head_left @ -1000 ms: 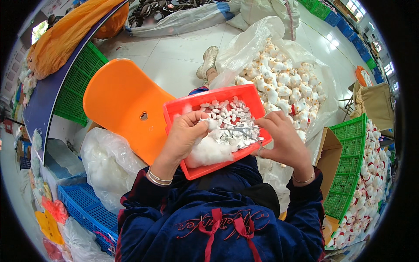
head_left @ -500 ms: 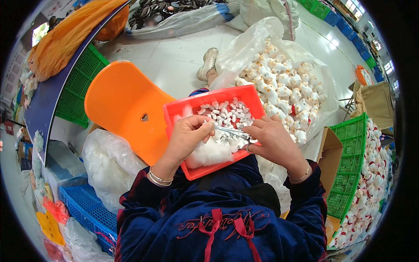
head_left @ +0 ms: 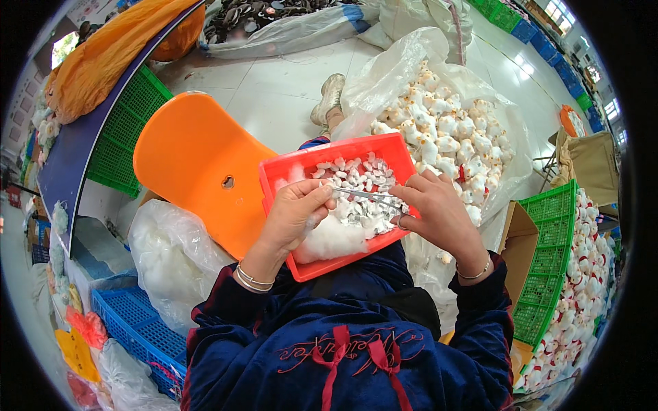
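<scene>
My left hand (head_left: 295,214) is closed in a pinch above the left side of a red plastic tray on my lap, whose near wall (head_left: 330,270) faces me. A small white piece (head_left: 328,183) is between its fingertips, partly hidden by them. My right hand (head_left: 440,214) grips the handles of thin metal forceps (head_left: 367,196) with scissor-like loops. Their tip reaches leftward to the white piece at my left fingers; whether it is inside the piece cannot be seen. White fluffy stuffing (head_left: 332,240) fills the tray's near left, and several small white pieces (head_left: 356,177) lie beyond.
Ahead to the right, a clear plastic bag (head_left: 391,75) holds white plush toys (head_left: 445,144). An orange chair (head_left: 199,164) stands left, beside a bag of stuffing (head_left: 168,257) and a blue crate (head_left: 144,329). A green crate (head_left: 545,267) and cardboard box (head_left: 517,240) stand right.
My right hand has moved slightly right and up, bringing more of the forceps into sight at a flatter angle. My left hand stays nearly in place, still pinching the white piece.
</scene>
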{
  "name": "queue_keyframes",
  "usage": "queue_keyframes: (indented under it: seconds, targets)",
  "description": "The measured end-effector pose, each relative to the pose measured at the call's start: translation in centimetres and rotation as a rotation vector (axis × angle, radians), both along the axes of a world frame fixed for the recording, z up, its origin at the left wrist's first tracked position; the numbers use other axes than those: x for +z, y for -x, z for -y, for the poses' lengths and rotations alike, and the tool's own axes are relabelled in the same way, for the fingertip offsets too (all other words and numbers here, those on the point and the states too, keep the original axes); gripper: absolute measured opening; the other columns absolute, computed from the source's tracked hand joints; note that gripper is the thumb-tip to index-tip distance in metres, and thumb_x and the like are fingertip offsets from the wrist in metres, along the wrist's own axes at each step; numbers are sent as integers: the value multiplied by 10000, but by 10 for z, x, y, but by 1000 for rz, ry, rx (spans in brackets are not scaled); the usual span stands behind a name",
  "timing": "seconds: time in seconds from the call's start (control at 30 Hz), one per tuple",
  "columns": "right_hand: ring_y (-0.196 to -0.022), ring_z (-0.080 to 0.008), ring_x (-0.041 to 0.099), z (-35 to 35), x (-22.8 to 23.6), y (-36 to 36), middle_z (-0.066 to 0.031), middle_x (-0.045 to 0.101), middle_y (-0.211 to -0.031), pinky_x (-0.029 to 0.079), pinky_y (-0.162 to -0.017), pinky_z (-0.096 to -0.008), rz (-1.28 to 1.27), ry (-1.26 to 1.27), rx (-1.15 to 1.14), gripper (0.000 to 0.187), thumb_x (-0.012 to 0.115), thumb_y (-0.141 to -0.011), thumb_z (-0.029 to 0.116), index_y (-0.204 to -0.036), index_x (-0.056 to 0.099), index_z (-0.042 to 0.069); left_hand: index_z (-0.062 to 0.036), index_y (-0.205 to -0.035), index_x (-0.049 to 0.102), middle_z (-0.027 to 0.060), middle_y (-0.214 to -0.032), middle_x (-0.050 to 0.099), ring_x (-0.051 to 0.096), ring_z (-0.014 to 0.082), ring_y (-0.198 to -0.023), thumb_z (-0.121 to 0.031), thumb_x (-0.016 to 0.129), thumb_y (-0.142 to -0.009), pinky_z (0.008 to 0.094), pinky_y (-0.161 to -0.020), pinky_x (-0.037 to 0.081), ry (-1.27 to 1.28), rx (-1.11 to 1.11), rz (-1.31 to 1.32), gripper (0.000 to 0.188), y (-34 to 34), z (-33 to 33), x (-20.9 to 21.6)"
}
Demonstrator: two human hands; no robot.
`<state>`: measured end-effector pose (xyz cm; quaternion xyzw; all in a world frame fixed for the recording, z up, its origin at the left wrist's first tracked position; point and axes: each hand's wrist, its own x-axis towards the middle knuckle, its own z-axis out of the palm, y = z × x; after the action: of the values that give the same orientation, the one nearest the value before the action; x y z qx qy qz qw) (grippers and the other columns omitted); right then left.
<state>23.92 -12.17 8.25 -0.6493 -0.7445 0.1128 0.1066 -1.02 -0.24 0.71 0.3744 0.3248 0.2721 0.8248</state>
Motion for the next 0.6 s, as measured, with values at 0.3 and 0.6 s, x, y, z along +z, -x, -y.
queue_keyframes:
  seconds: [0.3, 0.6]
  targets:
    - [-1029, -258, 597, 1, 7, 0, -48, 643, -1006, 423, -875, -424, 13, -52, 23, 434, 825, -765, 217, -1181, 725, 142, -35, -976, 711, 23, -819, 675, 480, 27, -571, -154, 634, -1030, 152, -507, 364, -36, 0, 6, 152, -3, -3, 0]
    - [-802, -356, 671, -6, 2, 5, -161, 666, -808, 493, -717, -449, -165, 196, 110, 276, 777, -845, 261, -1028, 733, 60, 35, -1124, 741, 23, -819, 683, 537, 50, -638, -105, 667, -1011, 185, -559, 416, -367, 62, -78, 195, -12, -1, 2]
